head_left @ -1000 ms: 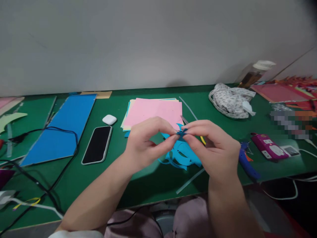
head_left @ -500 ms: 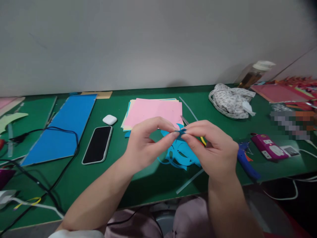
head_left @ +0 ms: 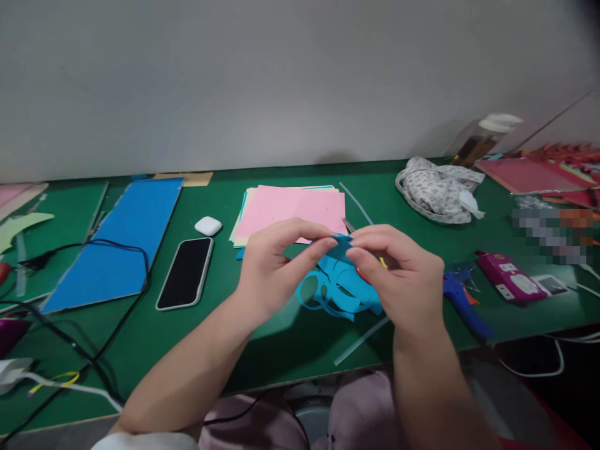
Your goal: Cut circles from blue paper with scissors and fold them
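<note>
A small piece of blue paper is pinched between my two hands, above the table. My left hand grips its left side with thumb and forefinger. My right hand holds the right side the same way. Below lie curled blue paper scraps, partly hidden by my fingers. Scissors show only a blade tip and bits of yellow and red handle by my right hand. Behind my hands sits a stack of coloured paper, pink on top.
Left are a phone, a white earbud case, a blue board and black cables. Right are a blue glue gun, a purple box, a patterned cloth bundle and a bottle. Clear glue sticks lie near the front edge.
The blue paper piece has been turned, so more of its flat face shows between my fingertips. Both hands have shifted only slightly.
</note>
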{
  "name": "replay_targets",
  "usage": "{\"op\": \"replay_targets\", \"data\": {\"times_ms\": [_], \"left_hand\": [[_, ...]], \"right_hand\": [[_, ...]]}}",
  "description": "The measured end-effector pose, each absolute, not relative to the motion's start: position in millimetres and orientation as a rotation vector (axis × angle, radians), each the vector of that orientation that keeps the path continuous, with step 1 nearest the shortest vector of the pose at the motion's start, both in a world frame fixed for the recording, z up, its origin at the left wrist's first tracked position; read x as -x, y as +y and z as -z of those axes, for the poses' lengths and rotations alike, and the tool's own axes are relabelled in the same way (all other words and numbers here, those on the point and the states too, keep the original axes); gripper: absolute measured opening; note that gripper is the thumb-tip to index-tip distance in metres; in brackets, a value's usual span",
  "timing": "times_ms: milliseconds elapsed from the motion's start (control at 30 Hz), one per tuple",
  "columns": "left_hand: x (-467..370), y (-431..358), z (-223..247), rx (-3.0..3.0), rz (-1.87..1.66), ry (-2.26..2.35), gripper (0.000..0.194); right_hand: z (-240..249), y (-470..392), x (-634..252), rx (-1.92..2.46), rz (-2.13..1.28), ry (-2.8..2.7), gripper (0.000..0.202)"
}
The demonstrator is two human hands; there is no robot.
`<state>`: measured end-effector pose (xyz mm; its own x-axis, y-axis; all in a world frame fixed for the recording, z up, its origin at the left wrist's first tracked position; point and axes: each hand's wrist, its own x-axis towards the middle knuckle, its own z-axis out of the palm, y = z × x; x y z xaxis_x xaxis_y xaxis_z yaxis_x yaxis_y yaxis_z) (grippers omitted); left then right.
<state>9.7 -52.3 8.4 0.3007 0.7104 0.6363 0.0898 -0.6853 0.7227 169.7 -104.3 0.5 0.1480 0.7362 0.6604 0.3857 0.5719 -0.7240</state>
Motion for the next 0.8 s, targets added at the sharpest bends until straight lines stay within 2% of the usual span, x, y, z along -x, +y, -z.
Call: {"op": "replay_targets", "data": {"times_ms": [300,800], "left_hand": [[-9.9,-53.2,-7.7,-1.884,-1.379,0.737,0.004],[-9.2,-53.9,-10.2,-1.947,-1.329,0.689,0.006]], "right_hand": [[-1.6,-105.1,-174.4,1.047,-0.358,-1.509,0.016],[-2.1,-105.3,-173.4,1.006,-0.359,-1.549,0.014]]}}
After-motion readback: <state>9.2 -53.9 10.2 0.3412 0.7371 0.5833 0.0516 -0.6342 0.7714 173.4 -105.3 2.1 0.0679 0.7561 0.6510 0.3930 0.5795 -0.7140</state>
